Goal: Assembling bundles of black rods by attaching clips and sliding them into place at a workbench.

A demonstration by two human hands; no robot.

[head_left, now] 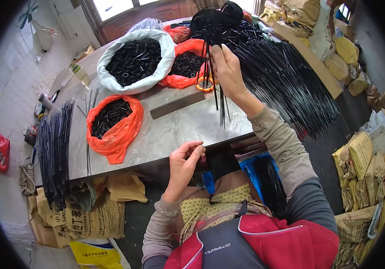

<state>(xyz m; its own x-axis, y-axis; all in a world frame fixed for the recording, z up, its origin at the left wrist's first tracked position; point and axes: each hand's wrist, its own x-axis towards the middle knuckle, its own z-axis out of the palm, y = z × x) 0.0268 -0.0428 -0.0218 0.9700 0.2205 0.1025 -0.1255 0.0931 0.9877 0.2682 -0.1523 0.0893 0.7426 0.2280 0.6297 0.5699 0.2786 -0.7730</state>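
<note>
Raised over the table, my right hand (229,74) grips a few thin black rods (207,67) that hang down from it, their lower ends blurred. My left hand (183,168) is at the table's front edge, thumb and fingers curled together; what they hold, if anything, is too small to tell. Beside my right hand, a large pile of long black rods (282,85) covers the right of the table. Left of that hand are a red bag of small black rings (187,64) and a small orange-rimmed container (205,84). A dark flat bar (177,105) lies between my hands.
A pale-lined container (104,76) of black pieces stands farther back. Nearer is a red bag (129,130) of short black tubes. A bundle of black rods (57,152) overhangs the left edge of the table (156,143). Stacked sacks (362,157) line the right; more sacks (98,219) lie below left.
</note>
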